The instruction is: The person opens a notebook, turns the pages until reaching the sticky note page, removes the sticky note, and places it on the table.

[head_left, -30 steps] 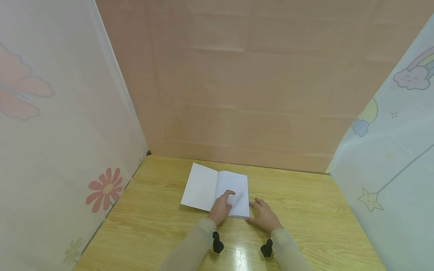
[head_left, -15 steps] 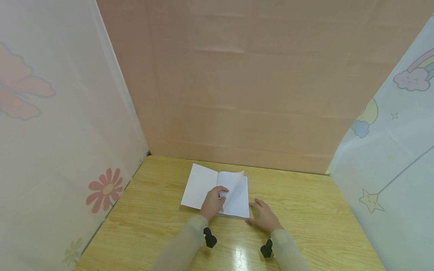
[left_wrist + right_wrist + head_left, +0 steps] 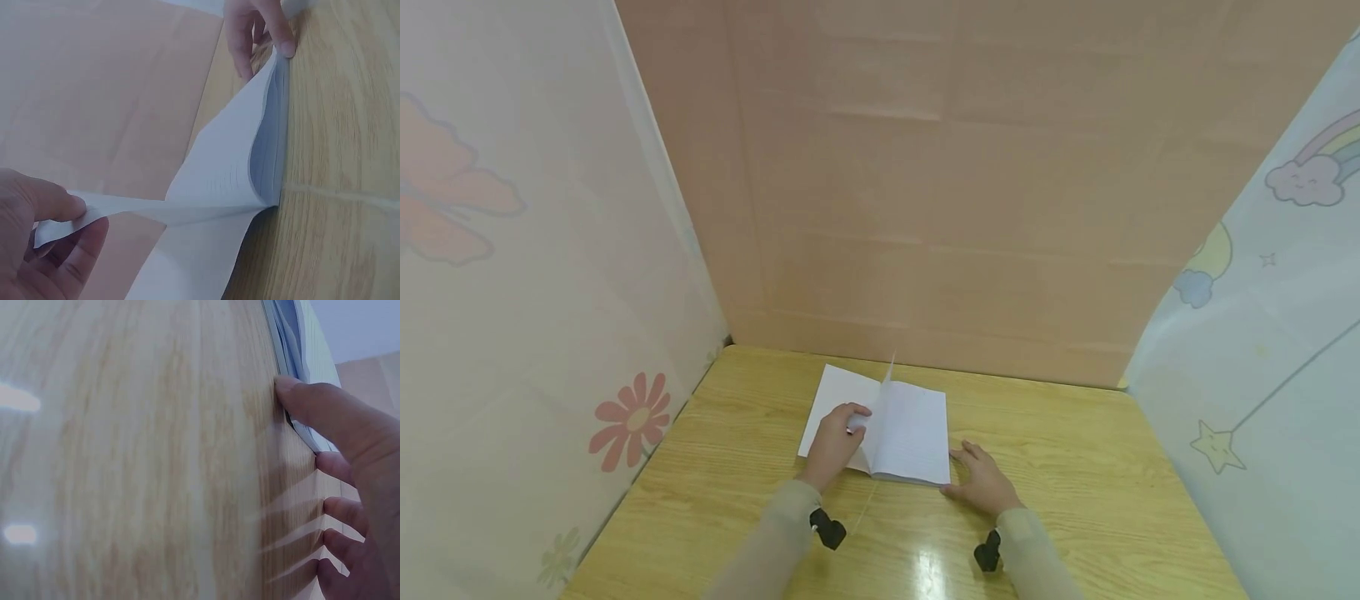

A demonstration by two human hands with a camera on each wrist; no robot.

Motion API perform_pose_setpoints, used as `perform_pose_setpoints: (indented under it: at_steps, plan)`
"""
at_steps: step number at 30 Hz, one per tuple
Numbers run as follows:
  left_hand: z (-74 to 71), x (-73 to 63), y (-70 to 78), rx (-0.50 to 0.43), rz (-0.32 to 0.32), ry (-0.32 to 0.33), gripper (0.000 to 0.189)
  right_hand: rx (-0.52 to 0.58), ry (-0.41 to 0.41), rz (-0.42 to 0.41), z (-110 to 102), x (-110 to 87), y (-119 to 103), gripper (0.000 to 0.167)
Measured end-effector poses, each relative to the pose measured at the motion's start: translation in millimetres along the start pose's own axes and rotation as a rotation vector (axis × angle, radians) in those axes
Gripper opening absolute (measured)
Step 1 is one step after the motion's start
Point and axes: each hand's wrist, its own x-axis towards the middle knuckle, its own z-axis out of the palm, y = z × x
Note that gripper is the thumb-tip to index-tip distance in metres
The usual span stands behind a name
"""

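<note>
- My left hand pinches a page, apparently mid-turn.
- My right hand, fingers relaxed, touches the notebook edge.
- Next likely calls for laying the page leftward.

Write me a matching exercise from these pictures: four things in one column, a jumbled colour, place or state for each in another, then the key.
Things:
1. left hand
2. right hand
3. notebook
4. table

Descriptions:
A. yellowish, with wood grain
B. touching the notebook's edge
C. pinching a raised page
D. lying open, white inside

Pairs: 1-C, 2-B, 3-D, 4-A
</note>
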Motion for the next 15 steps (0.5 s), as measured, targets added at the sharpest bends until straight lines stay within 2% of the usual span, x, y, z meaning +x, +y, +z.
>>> perform_pose_setpoints:
  at_steps: [4,8,15]
  plan:
    - [-8.6,-5.3,-9.0,0.015,-0.023,0.039,0.022,0.003,-0.001,0.001,-1.0,-1.1,-1.0,0.077]
    - [-15.0,-9.9,-17.3,0.007,-0.094,0.083,0.021,0.008,0.004,-0.001,-1.5,-1.3,-1.1,0.077]
    - [-21.4,-15.3,-34.0,-0.014,-0.222,0.12,0.019,0.006,0.006,-0.002,-1.3,-1.6,0.1,0.077]
